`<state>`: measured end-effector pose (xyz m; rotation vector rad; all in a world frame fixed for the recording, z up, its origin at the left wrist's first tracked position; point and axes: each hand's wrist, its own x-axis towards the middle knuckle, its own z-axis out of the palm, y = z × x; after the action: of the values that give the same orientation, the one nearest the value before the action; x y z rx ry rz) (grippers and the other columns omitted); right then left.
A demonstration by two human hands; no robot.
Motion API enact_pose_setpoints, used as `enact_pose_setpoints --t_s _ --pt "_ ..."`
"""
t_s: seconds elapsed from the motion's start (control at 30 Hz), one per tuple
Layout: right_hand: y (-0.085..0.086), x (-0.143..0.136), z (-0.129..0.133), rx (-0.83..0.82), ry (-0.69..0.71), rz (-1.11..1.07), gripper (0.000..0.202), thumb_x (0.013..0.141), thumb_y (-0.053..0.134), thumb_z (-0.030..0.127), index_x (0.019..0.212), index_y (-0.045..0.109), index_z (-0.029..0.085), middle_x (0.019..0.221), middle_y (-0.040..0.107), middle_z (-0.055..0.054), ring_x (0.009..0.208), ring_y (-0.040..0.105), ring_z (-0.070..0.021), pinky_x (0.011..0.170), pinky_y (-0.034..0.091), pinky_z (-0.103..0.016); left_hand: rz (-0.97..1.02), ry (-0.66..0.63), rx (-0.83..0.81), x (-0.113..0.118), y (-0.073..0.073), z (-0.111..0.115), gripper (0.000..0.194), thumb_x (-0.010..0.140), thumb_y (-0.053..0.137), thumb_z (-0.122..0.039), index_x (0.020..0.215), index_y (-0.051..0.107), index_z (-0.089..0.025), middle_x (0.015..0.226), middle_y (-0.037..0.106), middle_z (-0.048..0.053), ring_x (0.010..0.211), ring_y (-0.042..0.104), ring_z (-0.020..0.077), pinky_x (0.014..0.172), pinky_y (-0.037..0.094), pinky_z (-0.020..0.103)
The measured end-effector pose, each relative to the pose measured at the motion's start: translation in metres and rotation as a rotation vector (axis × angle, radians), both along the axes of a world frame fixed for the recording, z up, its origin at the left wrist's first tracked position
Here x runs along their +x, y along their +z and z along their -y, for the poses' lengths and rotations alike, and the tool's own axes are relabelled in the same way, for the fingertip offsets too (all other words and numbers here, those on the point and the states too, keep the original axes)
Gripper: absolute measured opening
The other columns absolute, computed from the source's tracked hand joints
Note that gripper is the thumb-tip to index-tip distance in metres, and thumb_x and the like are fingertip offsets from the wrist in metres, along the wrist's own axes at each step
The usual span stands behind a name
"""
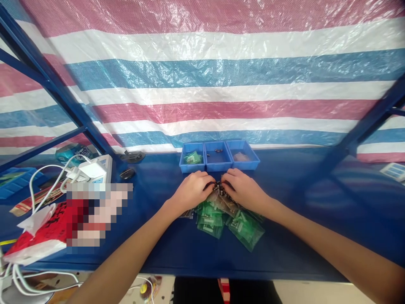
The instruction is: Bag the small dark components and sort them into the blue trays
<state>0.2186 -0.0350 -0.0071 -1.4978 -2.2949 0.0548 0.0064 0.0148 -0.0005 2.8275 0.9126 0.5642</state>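
Note:
My left hand [196, 189] and my right hand [243, 188] face each other over the middle of the table, with fingers curled inward. Between their fingertips lies a cluster of small dark and silvery metal parts [220, 188], too small to name; both hands grip at it from either side. Just below are small green plastic bags [211, 223] with white print, and another green bag [247, 230] lies under my right wrist. A brownish clear bag [226, 204] of small parts rests on top of them. My left forearm partly covers a further dark bag [188, 214].
Behind my hands stand three joined blue bins: the left bin [192, 170] holds green bags, the middle bin [218, 166] a few small parts, the right bin [249, 165] pale bags. A white power strip [104, 171], cables and a red-and-white bag [41, 232] crowd the left.

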Motion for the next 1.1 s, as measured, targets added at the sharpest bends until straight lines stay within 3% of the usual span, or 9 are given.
enact_pose_setpoints --t_s 0.27,0.47,0.6,0.77,1.0,1.1 --pt "0.008 -0.003 0.001 0.014 0.01 -0.26 0.02 0.101 0.047 0.024 0.09 0.064 0.021 0.089 0.066 -0.006 0.082 0.061 -0.0221 0.069 0.047 -0.034 0.084 0.025 0.024 0.002 -0.001 0.001 0.021 0.1 0.058 -0.039 0.105 0.07 -0.022 0.097 0.071 0.004 0.091 0.065 0.0204 0.074 0.05 0.031" --pt "0.02 -0.007 0.004 -0.033 0.032 -0.414 0.022 0.1 0.047 0.028 0.089 0.065 0.023 0.086 0.068 -0.004 0.072 0.06 -0.0193 0.063 0.045 -0.032 0.13 -0.005 0.015 0.004 0.005 0.006 0.021 0.102 0.055 -0.037 0.099 0.069 -0.022 0.092 0.069 0.003 0.089 0.064 0.0194 0.073 0.048 0.029" --pt "0.024 -0.002 0.001 -0.09 0.068 -0.413 0.024 0.102 0.045 0.03 0.092 0.065 0.023 0.089 0.069 -0.004 0.075 0.062 -0.0195 0.064 0.045 -0.031 0.172 -0.036 -0.012 0.005 0.009 0.007 0.022 0.104 0.052 -0.035 0.1 0.068 -0.021 0.094 0.07 0.003 0.091 0.064 0.0189 0.076 0.048 0.029" --pt "0.019 0.002 0.001 -0.104 0.124 -0.322 0.019 0.1 0.043 0.021 0.099 0.062 0.023 0.097 0.069 -0.005 0.084 0.065 -0.0215 0.071 0.048 -0.033 0.136 -0.042 0.007 0.007 0.007 0.008 0.026 0.107 0.045 -0.033 0.1 0.066 -0.02 0.095 0.07 0.004 0.091 0.064 0.0197 0.077 0.048 0.03" --pt "0.024 0.001 0.007 -0.04 0.1 -0.19 0.017 0.102 0.047 0.023 0.1 0.064 0.023 0.099 0.068 -0.007 0.09 0.063 -0.0231 0.076 0.049 -0.034 0.071 -0.015 0.093 0.007 0.008 0.014 0.03 0.108 0.041 -0.032 0.097 0.065 -0.018 0.091 0.069 0.005 0.085 0.063 0.0205 0.078 0.046 0.035" --pt "0.025 0.0 0.007 -0.037 0.096 -0.192 0.016 0.102 0.049 0.024 0.097 0.064 0.022 0.095 0.067 -0.007 0.086 0.062 -0.0222 0.073 0.048 -0.034 0.094 0.023 0.106 0.006 0.01 0.014 0.027 0.108 0.04 -0.03 0.106 0.064 -0.019 0.097 0.07 0.005 0.09 0.065 0.0214 0.079 0.048 0.037"
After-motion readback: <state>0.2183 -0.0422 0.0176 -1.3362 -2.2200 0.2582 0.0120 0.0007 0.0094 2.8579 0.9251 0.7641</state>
